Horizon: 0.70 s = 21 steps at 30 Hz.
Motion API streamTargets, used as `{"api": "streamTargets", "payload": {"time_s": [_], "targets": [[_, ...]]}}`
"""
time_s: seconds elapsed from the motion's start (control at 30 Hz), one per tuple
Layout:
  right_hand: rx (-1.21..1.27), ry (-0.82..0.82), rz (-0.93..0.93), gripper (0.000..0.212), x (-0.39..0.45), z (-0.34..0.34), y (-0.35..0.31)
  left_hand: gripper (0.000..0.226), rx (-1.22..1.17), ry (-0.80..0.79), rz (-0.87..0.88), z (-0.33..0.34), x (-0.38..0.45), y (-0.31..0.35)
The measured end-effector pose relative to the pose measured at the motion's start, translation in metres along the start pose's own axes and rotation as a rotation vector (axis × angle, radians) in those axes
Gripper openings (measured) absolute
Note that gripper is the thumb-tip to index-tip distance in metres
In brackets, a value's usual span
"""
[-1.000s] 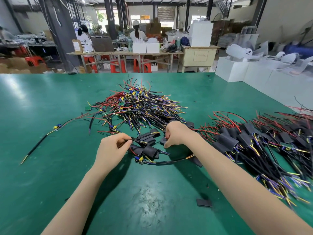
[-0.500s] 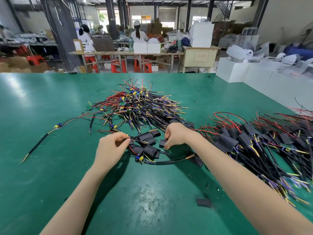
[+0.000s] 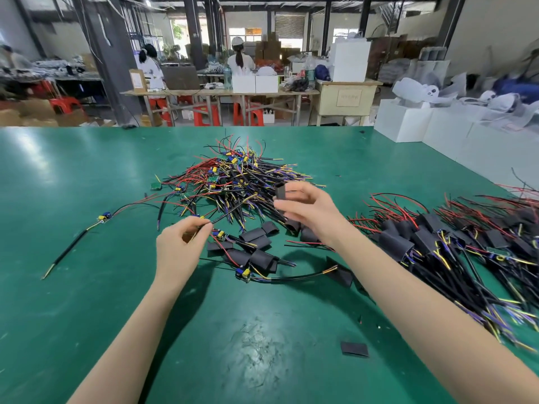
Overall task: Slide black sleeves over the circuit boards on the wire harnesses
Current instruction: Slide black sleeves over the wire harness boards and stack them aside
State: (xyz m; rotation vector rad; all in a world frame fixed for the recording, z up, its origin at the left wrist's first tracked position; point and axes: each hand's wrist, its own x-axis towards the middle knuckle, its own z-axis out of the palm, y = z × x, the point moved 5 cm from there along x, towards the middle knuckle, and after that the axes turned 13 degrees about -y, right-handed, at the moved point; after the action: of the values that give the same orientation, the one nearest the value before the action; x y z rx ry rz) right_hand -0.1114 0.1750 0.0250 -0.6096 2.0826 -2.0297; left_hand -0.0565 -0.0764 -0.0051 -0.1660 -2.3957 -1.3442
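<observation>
My right hand (image 3: 306, 209) holds a black sleeve (image 3: 281, 191) upright above the table, pinched between thumb and fingers. My left hand (image 3: 180, 246) pinches the end of a black harness wire (image 3: 230, 211) that runs up into the pile of bare harnesses (image 3: 233, 182). Several loose black sleeves (image 3: 256, 243) lie between my hands. A small circuit board (image 3: 244, 274) with blue and yellow parts lies just below them on its cable.
A heap of sleeved harnesses (image 3: 455, 246) covers the right side of the green table (image 3: 87, 287). One single harness (image 3: 103, 218) lies apart at the left. A stray sleeve (image 3: 354, 349) sits near the front. People work at benches far behind.
My right hand has lifted off the loose sleeves, carrying one sleeve up and to the right. My left hand keeps its pinch on the wire and has barely moved.
</observation>
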Motion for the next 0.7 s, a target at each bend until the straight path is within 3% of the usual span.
{"api": "streamTargets", "payload": {"time_s": [0.13, 0.23, 0.43, 0.7], "targets": [[-0.528, 0.100, -0.133, 0.029, -0.021, -0.014, -0.012, 0.018, -0.121, -0.087, 0.035, 0.006, 0.000, 0.007], [-0.774, 0.123, -0.151, 0.027, -0.032, -0.019, -0.011, 0.013, -0.109, -0.136, 0.089, 0.012, -0.002, 0.014], [-0.881, 0.173, -0.157, 0.023, -0.041, -0.023, -0.013, 0.014, -0.123, -0.193, 0.112, 0.017, -0.004, 0.015], [-1.018, 0.059, -0.146, 0.033, -0.043, -0.015, -0.014, 0.019, -0.089, -0.299, 0.144, 0.023, -0.008, 0.020]]}}
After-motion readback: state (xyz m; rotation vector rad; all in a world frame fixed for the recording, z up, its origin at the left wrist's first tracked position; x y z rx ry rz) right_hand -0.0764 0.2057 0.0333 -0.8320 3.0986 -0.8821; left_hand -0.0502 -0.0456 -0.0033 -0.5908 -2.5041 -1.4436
